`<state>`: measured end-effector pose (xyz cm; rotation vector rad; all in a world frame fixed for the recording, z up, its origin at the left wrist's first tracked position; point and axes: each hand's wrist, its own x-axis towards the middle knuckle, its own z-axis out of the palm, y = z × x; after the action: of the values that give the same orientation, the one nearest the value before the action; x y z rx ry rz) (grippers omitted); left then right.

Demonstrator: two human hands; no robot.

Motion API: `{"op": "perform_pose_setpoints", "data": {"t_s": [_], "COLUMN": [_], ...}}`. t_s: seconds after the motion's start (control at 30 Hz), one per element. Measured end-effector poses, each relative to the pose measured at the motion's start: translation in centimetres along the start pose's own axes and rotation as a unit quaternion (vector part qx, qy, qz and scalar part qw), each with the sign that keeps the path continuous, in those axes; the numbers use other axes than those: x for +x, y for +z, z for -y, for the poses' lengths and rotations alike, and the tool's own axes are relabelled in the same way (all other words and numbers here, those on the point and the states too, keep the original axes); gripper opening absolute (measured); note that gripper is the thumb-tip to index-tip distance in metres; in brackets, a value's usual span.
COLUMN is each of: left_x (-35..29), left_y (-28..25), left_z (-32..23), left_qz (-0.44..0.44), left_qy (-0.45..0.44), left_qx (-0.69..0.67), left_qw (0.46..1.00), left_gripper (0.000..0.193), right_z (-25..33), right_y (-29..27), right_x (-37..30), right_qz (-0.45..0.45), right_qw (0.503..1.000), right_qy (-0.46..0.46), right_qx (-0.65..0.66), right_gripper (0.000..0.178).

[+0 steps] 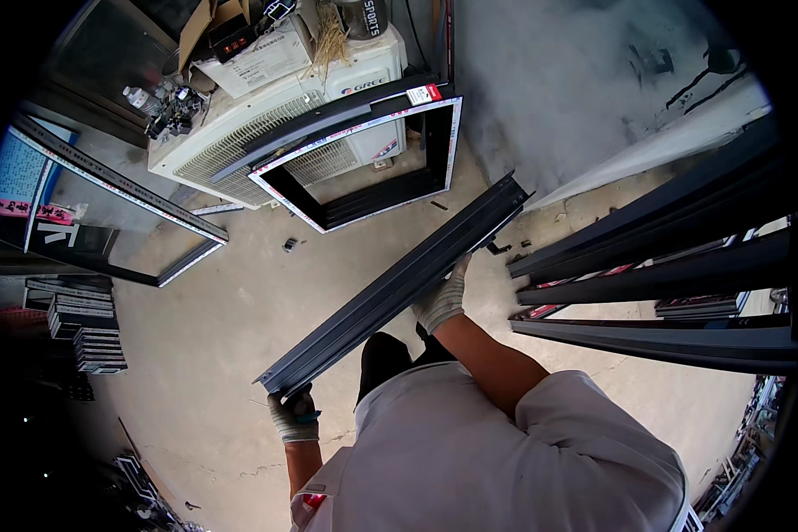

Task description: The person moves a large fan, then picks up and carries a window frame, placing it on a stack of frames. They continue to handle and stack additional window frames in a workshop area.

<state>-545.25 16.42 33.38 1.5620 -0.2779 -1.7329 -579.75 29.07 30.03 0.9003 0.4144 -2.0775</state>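
Two gloved hands hold one long dark grooved bar slantwise above the floor.
The left hand grips its lower-left end, and the right hand holds the lower edge past the middle, toward the upper-right end; both sets of fingers are partly hidden, so how tightly they close I cannot tell. From the left hand the bar's long axis runs away from the body and up to the right, its far end jutting free beyond the right hand, which is the nearer of the two to that end. Just beyond that end, to the right, lie the tips of several dark bars; farther ahead, a rectangular frame leans by an air-conditioner unit.
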Motion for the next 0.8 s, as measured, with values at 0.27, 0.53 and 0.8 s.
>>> {"op": "perform_pose_setpoints", "data": {"t_s": [0.27, 0.53, 0.8], "left_x": [7.7, 15.3, 22.2], "left_y": [8.7, 17.4, 23.5], "left_z": [-1.4, -3.1, -3.0], "left_qz": [0.083, 0.047, 0.047], "left_qy": [-0.093, -0.116, -0.119], "left_qx": [0.001, 0.052, 0.128], "left_qw": [0.992, 0.991, 0.983], "left_gripper": [0.039, 0.029, 0.028], "right_z": [2.4, 2.0, 1.4], "right_y": [3.8, 8.6, 10.0], "right_x": [8.5, 15.5, 21.8], "right_qz": [0.020, -0.018, -0.047], "right_qw": [0.997, 0.996, 0.989], "right_qy": [-0.030, -0.076, -0.141], "right_qx": [0.062, 0.045, 0.021], "right_gripper": [0.102, 0.109, 0.105]}}
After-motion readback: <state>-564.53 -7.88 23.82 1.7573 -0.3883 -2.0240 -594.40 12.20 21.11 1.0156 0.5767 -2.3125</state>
